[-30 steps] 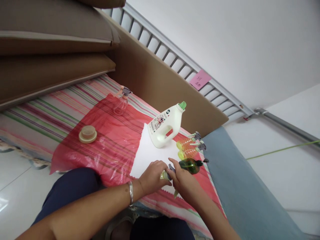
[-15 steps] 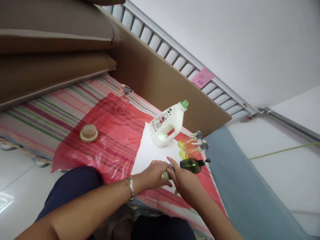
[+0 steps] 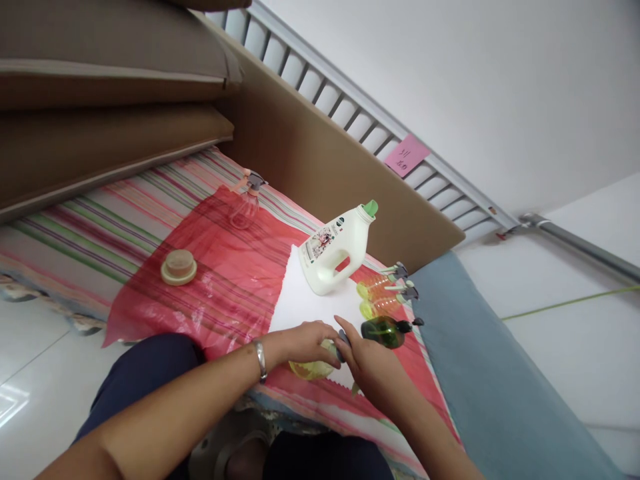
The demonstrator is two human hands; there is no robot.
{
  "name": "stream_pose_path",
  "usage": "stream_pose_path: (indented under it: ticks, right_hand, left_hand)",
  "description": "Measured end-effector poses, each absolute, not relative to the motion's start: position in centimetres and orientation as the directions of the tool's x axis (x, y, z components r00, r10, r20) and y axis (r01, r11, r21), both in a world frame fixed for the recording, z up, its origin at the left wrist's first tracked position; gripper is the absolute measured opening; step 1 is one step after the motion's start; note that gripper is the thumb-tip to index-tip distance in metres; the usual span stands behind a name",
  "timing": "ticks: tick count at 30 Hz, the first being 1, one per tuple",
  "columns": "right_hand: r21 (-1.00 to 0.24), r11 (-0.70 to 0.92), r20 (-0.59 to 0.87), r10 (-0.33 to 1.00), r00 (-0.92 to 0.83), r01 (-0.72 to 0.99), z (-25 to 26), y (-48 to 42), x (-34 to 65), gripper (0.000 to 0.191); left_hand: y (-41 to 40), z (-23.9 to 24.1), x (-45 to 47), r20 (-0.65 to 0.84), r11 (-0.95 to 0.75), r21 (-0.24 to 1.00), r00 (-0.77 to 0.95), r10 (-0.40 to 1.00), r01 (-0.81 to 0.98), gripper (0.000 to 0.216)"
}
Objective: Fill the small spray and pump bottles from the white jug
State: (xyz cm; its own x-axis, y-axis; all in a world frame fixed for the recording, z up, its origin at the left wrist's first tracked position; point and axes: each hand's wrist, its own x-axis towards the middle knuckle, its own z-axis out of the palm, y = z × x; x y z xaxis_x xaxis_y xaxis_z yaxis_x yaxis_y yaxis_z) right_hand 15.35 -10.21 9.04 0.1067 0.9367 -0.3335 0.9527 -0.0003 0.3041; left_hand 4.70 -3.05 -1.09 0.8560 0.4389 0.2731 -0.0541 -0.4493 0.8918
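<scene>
My left hand [image 3: 299, 343] grips the body of a small yellow-green spray bottle [image 3: 311, 367] lying near the front of the white cloth [image 3: 305, 303]. My right hand [image 3: 364, 365] is closed on that bottle's grey spray head, right next to my left hand. A dark green spray bottle [image 3: 384, 331] lies just beyond my right hand, with two yellow spray bottles [image 3: 376, 298] behind it. A white detergent jug [image 3: 334, 248] with a green cap stands on the cloth.
A red plastic sheet [image 3: 220, 267] covers a striped mat [image 3: 100, 233]. On it sit a clear spray bottle [image 3: 244, 201] and a round beige lid [image 3: 178, 267]. A brown board [image 3: 320, 167], a white railing [image 3: 350, 100] and a blue-grey mat [image 3: 490, 387] lie beyond.
My left hand has shifted so more of the yellow-green bottle's body shows beneath it. My right hand stays on the spray head. The view drifted slightly.
</scene>
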Motion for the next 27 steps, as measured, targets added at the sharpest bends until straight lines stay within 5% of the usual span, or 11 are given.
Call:
stream_pose_path:
  ticks: [2,5,7,12,14,19,24,27]
  right_hand:
    - [0.304,0.005,-0.333,0.938,0.101,0.953,9.1,-10.2,15.3,0.045]
    - [0.279,-0.007,-0.335,0.936,0.104,0.96,9.2,-10.1,15.1,0.045]
    - [0.266,-0.022,-0.341,0.933,0.115,0.964,9.2,-10.1,15.1,0.045]
    - [0.266,-0.001,-0.332,0.939,0.092,0.964,8.9,-10.1,15.3,0.045]
    - [0.255,-0.005,-0.331,0.939,0.092,0.967,8.9,-10.1,15.4,0.045]
    - [0.227,-0.031,-0.356,0.928,0.113,0.973,9.2,-10.1,15.1,0.045]
    - [0.276,0.015,-0.355,0.931,0.087,0.961,8.9,-10.3,15.1,0.045]
    - [0.26,-0.019,-0.336,0.936,0.109,0.965,8.8,-10.3,15.2,0.045]
  left_hand:
    - [-3.1,-1.0,4.5,0.256,-0.457,0.889,0.862,0.437,-0.033,0.023]
    - [-3.6,-1.2,4.8,0.244,-0.472,0.876,0.753,0.611,0.099,0.046]
    - [-3.7,-1.2,5.0,0.284,-0.492,0.864,0.708,0.646,0.102,0.043]
    - [-2.7,-0.8,4.4,0.296,-0.518,0.855,0.851,0.435,-0.033,0.014]
    - [-3.0,-0.8,4.3,0.287,-0.538,0.843,0.864,0.413,-0.022,0.02]
    - [-4.3,-1.6,5.1,0.311,-0.55,0.824,0.706,0.636,0.133,0.047]
    - [-3.0,-1.1,4.8,0.27,-0.47,0.881,0.868,0.416,-0.049,0.014]
    - [-2.9,-1.0,4.7,0.265,-0.467,0.883,0.87,0.415,-0.046,0.03]
